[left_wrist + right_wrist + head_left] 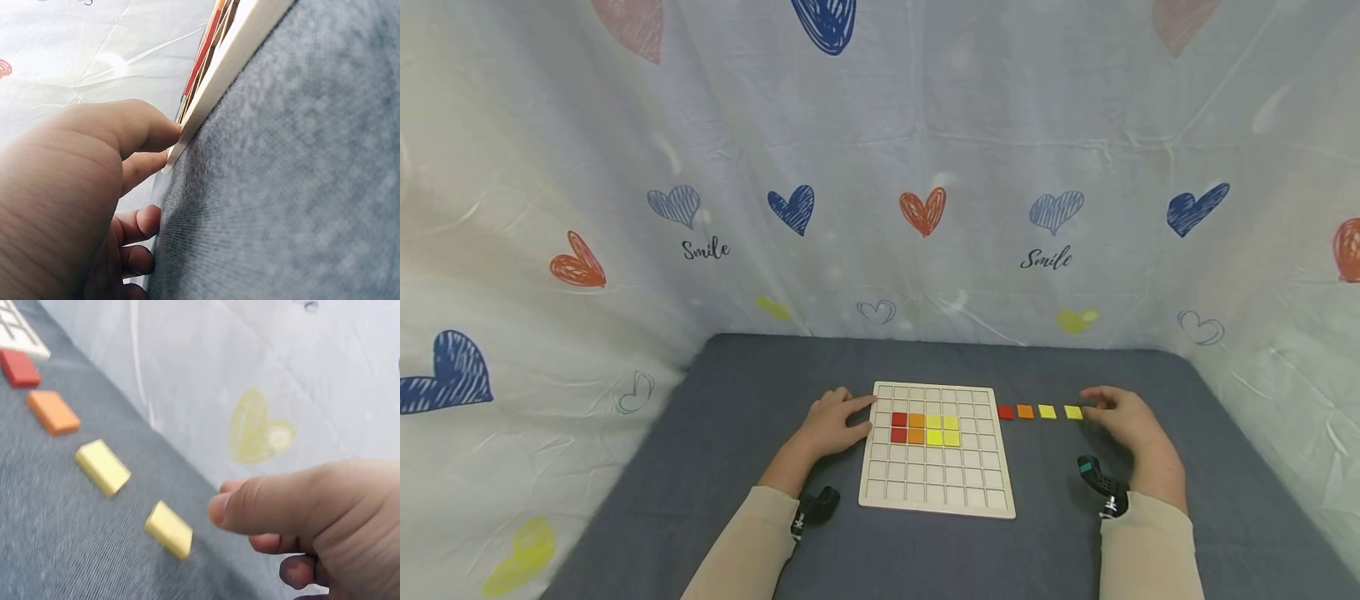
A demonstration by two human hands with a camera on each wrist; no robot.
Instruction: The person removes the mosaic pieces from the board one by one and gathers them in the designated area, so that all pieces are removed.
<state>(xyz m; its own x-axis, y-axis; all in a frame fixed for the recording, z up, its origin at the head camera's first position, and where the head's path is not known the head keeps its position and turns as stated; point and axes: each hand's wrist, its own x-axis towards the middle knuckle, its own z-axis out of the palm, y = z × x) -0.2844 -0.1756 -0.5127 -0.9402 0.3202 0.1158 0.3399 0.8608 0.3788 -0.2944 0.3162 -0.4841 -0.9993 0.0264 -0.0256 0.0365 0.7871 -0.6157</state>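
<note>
A pale wooden grid board (934,482) lies on the dark cloth. In its cells sit two rows of red (898,419), orange (916,420) and yellow tiles. My left hand (832,422) touches the board's left edge with thumb and index finger; the left wrist view shows both fingertips against its side. Right of the board, a red tile (20,369), an orange tile (54,412) and two yellow tiles lie in a spaced row. Beside the outermost yellow tile (169,529) is my right hand (1122,419), its thumb tip a little apart from it and nothing held.
Grey-blue cloth (760,375) covers the table. A pale curtain (850,125) printed with hearts hangs behind and at both sides. Each wrist wears a black strap device (1105,479).
</note>
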